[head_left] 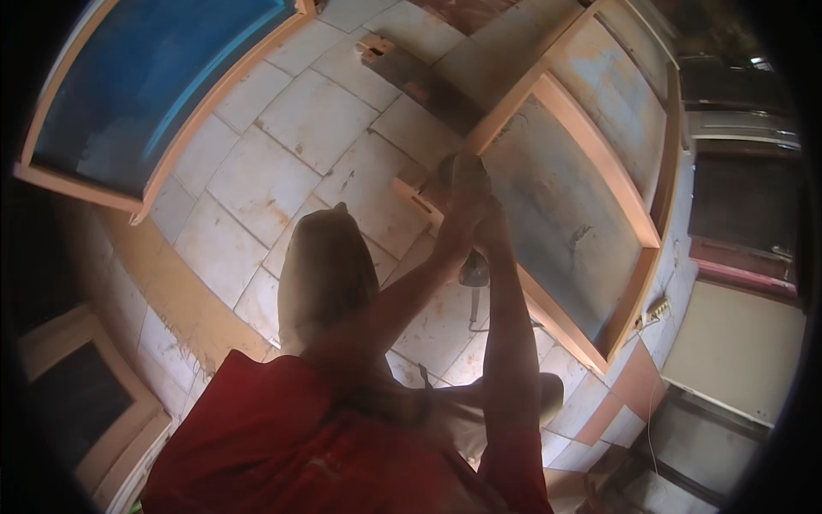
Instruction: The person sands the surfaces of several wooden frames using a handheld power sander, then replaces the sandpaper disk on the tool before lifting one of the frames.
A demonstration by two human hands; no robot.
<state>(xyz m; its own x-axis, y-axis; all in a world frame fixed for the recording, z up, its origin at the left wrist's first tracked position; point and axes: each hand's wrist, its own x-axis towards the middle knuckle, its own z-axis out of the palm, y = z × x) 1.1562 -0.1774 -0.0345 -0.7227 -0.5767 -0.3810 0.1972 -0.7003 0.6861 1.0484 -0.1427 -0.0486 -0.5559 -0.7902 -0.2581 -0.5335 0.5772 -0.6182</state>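
Fingers of left hand (pixel 467 184) and right hand (pixel 492 224) pressed together at the near corner of the wooden-framed panel (pixel 565 214); whether they clamp anything cannot be told, detail blurred. Hands touch the frame's light wood edge. Just below that corner, a power tool (pixel 473 272) with cord lies on the tiled floor (pixel 282 146). Well left of the panel: 1 blue-painted framed panel (pixel 145 77).

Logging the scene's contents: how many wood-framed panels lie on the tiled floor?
3: a blue panel upper left, a grey panel under the hands, a dark panel lower left. Others may be hidden.
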